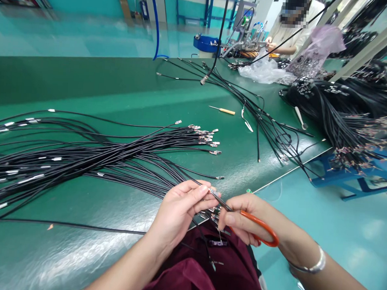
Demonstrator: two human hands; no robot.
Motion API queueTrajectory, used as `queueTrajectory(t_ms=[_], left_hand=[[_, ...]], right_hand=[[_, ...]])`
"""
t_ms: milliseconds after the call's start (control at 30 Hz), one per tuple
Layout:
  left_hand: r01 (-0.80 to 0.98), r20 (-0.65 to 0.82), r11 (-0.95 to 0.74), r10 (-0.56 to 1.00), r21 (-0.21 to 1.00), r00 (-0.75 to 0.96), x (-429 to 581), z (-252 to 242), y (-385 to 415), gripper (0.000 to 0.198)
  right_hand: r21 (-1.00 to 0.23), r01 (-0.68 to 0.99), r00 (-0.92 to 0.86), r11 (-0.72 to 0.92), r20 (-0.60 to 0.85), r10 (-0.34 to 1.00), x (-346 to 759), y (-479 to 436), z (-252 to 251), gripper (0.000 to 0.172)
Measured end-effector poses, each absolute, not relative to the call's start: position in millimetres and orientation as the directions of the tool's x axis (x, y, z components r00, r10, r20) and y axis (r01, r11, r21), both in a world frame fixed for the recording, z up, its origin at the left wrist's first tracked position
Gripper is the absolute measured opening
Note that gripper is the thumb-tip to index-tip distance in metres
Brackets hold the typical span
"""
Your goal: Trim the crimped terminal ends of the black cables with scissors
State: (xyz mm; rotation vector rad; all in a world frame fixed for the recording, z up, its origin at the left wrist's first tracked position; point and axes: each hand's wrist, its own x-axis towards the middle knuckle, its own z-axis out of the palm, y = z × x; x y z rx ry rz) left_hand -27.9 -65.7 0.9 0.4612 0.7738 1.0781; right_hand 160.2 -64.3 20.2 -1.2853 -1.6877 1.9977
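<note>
Pinching a wire (215, 194) tip, the left hand (181, 208) sits at 9 o'clock of the right hand (245, 221), clamped on orange scissors (264, 228).

Likely factory workshop, green workbench (87, 85), black cable bundles (67, 156), co-worker (290, 31)

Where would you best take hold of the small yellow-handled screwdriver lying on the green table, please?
By its yellow handle, coming from above. The screwdriver lies flat on the table, the handle is its thickest part, and the nearby cables lie clear of it. The thin shaft offers little grip.
</note>
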Motion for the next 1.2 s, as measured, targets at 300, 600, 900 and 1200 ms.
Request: queueTrajectory(t_ms=[300, 600, 900, 1200], left_hand=[[-0.600, -0.306, 0.397, 0.918, 0.695, 0.254, -28.0, -1.9, -65.4, 0.006], [-0.588, -0.305, 0.383, 0.924, 0.713, 0.232, -27.4, -2.6, -66.3, 0.005], [-0.595, -0.276, 0.337, 0.941, 0.730, 0.195, -27.3, -4.8, -65.6, 0.029], [-0.620, -0.223, 0.301, 0.954, 0.724, 0.202, -27.3, -2.0, -65.1, 0.020]], right_hand=[[-0.860, 0.383, -0.549, -0.336, -0.505, 0.666, 156.5, -64.1, 22.2, 0.035], [-0.852, 0.408, -0.531, -0.329, -0.514, 0.673, 160.7, -65.6, 16.3, 0.038], [-0.979, 0.147, -0.197, -0.138, -0.166, 0.966, 152.1, -58.9, 18.9, 0.022], [-0.977, 0.062, -0.253, -0.205, -0.214, 0.943, 130.8, -53.1, 20.9, 0.018]])
